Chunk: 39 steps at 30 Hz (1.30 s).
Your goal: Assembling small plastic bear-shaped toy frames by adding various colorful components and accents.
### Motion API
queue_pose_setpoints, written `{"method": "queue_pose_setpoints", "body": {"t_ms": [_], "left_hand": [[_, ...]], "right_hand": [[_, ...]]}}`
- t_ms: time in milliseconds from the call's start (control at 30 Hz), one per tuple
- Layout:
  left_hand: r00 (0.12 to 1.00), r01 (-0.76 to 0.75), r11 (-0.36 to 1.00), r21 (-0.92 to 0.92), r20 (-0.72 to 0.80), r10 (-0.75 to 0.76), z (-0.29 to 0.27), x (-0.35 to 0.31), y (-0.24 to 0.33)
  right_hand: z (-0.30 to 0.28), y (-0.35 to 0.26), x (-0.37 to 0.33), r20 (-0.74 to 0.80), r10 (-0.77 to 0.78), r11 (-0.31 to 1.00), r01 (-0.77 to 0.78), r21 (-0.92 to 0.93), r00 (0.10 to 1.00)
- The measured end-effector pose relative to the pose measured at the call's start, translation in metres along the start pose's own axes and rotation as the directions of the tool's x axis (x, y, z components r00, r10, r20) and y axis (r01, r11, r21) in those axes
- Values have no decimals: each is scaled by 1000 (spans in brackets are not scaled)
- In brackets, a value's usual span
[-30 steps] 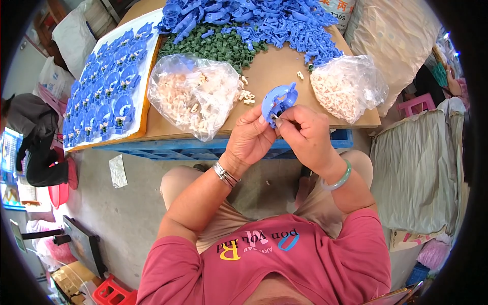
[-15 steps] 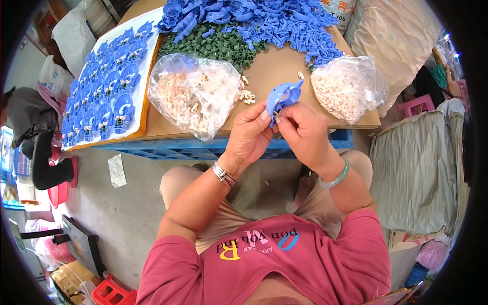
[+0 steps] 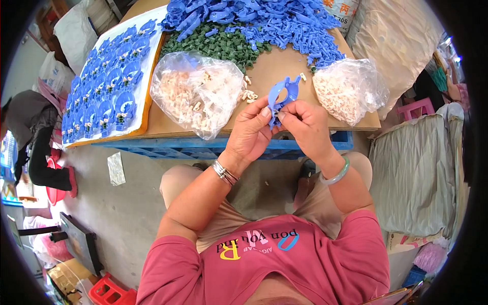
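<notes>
Between my two hands, just above the table's near edge, is a blue curved plastic part [image 3: 277, 94] with a round opening. My left hand [image 3: 252, 128] pinches its lower end from the left, thumb on top. From the right, my right hand [image 3: 306, 126] presses thumb and finger together at the same lower end. Any small piece between those fingertips is hidden. Close to my left hand lie a few loose cream pieces [image 3: 249, 95] and a clear bag of cream pieces [image 3: 195, 96]. Another bag of pale pieces [image 3: 339, 91] rests beyond my right hand.
Heaps of blue parts [image 3: 290, 35] and dark green pieces [image 3: 218, 48] cover the table's far side. At left, a white board [image 3: 145, 96] carries rows of blue parts. A blue crate [image 3: 178, 151] sits under the tabletop. Another person [image 3: 38, 137] bends over at far left.
The blue part has turned in my fingers, so its round opening now faces up more plainly. Both hands stay in nearly the same place. The person at far left has shifted slightly.
</notes>
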<state>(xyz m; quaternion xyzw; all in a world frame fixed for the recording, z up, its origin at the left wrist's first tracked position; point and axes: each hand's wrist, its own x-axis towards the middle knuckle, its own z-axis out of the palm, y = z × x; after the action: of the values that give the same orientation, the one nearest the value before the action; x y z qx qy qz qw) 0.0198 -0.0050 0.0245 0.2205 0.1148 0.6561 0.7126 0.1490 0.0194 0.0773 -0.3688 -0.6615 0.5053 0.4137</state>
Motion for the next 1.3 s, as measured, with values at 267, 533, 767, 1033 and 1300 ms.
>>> {"method": "queue_pose_setpoints", "body": {"t_ms": [267,533,767,1033,1300], "left_hand": [[996,79,995,-62,-35,-81,-3,1,-1],[977,208,967,-148,-12,-213,-2,2,7],[954,299,935,-189,41,-297,-6,3,9],[986,164,983,84,-23,-162,7,2,13],[989,132,956,262,-93,-111,4,-1,11]], "right_hand": [[4,-7,-1,10,-168,971,167,-171,986],[-25,-10,13,78,-712,514,593,-620,698],[-27,-16,11,-156,-553,740,397,-543,818],[-28,-9,8,-154,-215,952,172,-255,964],[-24,-7,6,-74,-429,825,358,-437,900]]}}
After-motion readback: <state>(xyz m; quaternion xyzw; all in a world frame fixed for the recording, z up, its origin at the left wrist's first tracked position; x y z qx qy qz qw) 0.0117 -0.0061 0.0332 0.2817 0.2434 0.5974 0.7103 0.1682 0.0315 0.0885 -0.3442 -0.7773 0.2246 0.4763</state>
